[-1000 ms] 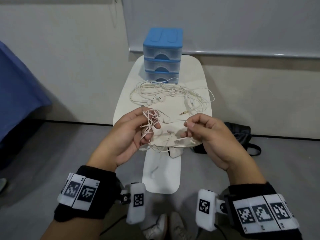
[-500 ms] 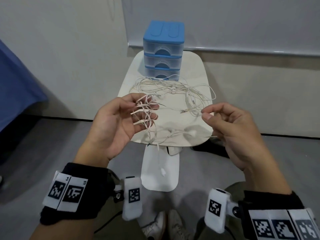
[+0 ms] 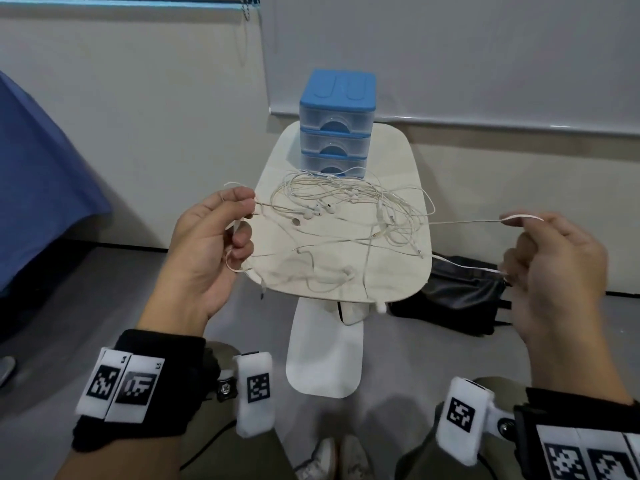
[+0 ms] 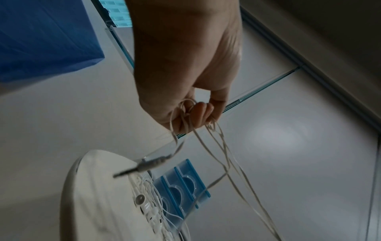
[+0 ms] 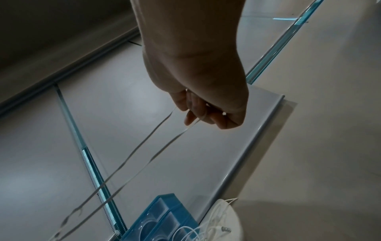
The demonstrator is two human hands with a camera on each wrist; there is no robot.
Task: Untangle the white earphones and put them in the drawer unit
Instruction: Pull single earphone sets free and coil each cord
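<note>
— What do the hands hold above the counter (image 3: 412, 271)?

— The left hand (image 3: 207, 251) has its fingers curled round several loops of a white earphone cable (image 3: 464, 221), whose plug dangles beside the counter's edge. The right hand (image 3: 557, 271) pinches the same cable between thumb and fingertips, holding it out to the side, so the strands stretch across between the two.

— And the rest?

— More white earphones (image 3: 349, 206) lie in a loose tangle on the counter, just in front of the blue drawer unit (image 3: 336, 123), its three drawers closed.
</note>
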